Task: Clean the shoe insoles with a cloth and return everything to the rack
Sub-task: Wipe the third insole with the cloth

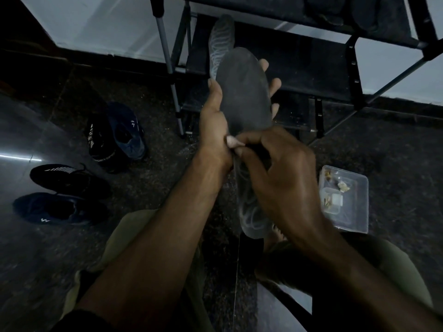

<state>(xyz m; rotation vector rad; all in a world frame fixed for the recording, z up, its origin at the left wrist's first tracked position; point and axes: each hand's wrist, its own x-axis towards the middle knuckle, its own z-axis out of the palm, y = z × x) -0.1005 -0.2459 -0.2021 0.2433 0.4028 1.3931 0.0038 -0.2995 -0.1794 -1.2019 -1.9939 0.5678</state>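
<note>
My left hand [213, 123] holds a dark grey insole [244, 92] upright by its sides, fingers wrapped behind it. My right hand [282, 168] is closed at the insole's heel end, pinching a small pale wad that looks like the cloth [231, 141]. A second insole with a pale line pattern [251, 212] lies below my right hand; I cannot tell whether it is held. A third patterned insole [220, 41] rests on the black shoe rack [352, 65] behind the held one.
Two pairs of dark shoes stand on the floor at left, one pair nearer the rack [117, 135] and one closer to me [62, 195]. A clear plastic box [345, 200] with small bits sits on the floor at right. My knees fill the bottom.
</note>
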